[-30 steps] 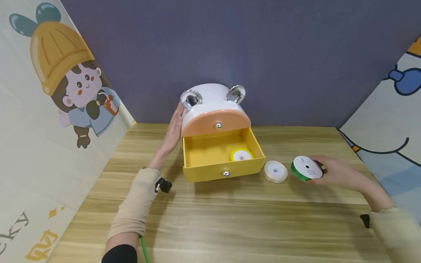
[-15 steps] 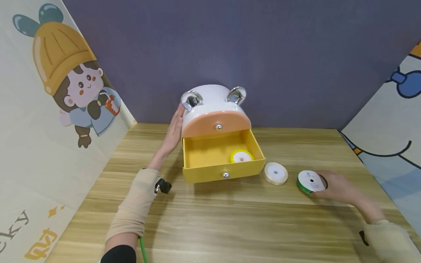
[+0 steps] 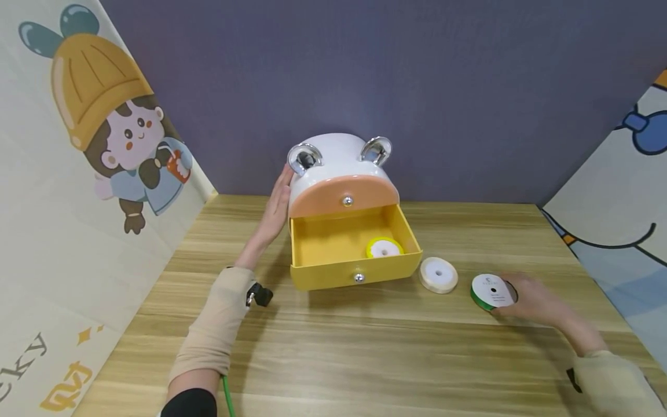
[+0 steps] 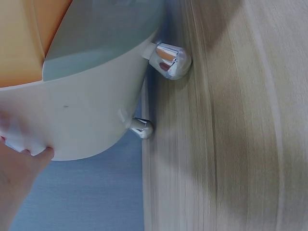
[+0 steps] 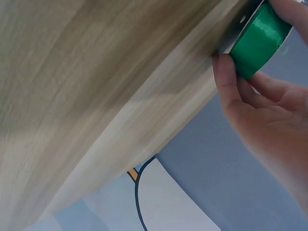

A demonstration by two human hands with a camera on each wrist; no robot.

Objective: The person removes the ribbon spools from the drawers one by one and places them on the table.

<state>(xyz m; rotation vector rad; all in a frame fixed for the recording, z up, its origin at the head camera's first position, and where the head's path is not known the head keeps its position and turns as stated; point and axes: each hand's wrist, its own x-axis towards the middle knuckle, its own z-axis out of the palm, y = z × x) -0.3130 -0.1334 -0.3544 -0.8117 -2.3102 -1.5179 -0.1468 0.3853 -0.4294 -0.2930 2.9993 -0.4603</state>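
A white animal-shaped drawer box [image 3: 333, 153] with silver ears stands against the back wall. Its lower yellow drawer [image 3: 323, 277] is pulled out, while the orange upper drawer [image 3: 325, 200] is closed. My left hand [image 3: 273, 214] rests against the box's left side with fingers extended. Inside the open drawer, at its right, lies a yellow-rimmed ribbon spool [image 3: 384, 247]. A cream ribbon spool [image 3: 438, 274] lies on the table beside the drawer. Farther right, my right hand [image 3: 531, 300] grips a green ribbon spool [image 3: 490, 291] low at the tabletop; fingers and thumb hold its edge in the right wrist view.
The wooden table [image 3: 365, 353] meets a grey-blue back wall [image 3: 458, 104]. Cartoon-printed panels flank it on both sides. A green cable [image 3: 228, 395] hangs by the left forearm. Silver feet [image 4: 171, 61] hold the box off the table.
My right hand has brought the green ribbon spool down and slightly toward me, almost still in the last half second. The left hand, box and other spools have stayed in place.
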